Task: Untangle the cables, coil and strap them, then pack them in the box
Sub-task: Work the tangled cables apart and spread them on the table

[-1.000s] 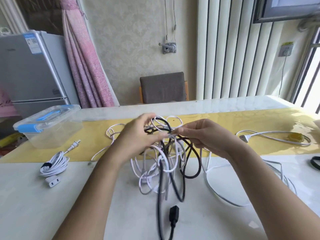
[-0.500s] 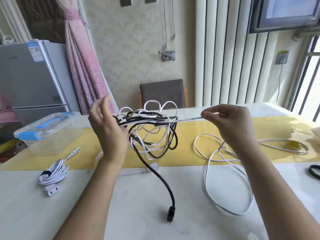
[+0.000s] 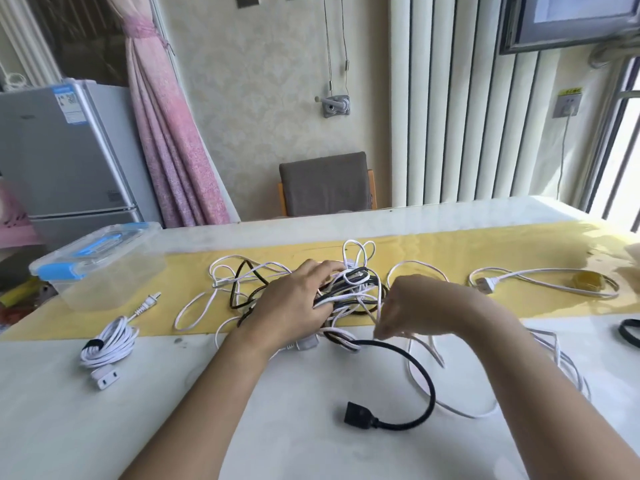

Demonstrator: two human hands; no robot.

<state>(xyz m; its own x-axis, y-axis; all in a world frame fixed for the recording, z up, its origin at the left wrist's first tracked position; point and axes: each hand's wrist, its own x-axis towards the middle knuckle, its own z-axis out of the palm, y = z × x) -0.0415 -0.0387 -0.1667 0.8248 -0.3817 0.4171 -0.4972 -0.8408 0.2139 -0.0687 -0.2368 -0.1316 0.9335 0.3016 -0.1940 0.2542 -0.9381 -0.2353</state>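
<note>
Quick update: the whole tangle (image 3: pixel 349 282) is back down on the tabletop (image 3: pixel 104 427). Half a second ago it hung in the air between both hands with one strand stretched tight across. Now it sits flat right under the left grip (image 3: pixel 294 303), which pins it there with fingers hooked in among the black and white strands, so that hand is holding the tangle.

The box (image 3: pixel 100 265) is way off to the left of the left grip, lid on, nothing to do with it yet.

The right grip (image 3: pixel 419 306) has swung in from out wide and is now just beside the tangle. It's blurry, but it looks narrow, pinched on a white cable (image 3: pixel 460 412) that trails in loose loops below and to the right of it.

The black cable (image 3: pixel 431 386) arcs out from under the left grip and curls below the right one, with its connector (image 3: pixel 356 415) lying free on the tabletop.

One finished coil (image 3: pixel 109 344), already strapped, sits well left of the left grip.

My read: still untangling, just a new approach. With the knot anchored, the white cable can be fed out strand by strand. Coiling, strapping and boxing all still to come for this bunch.
</note>
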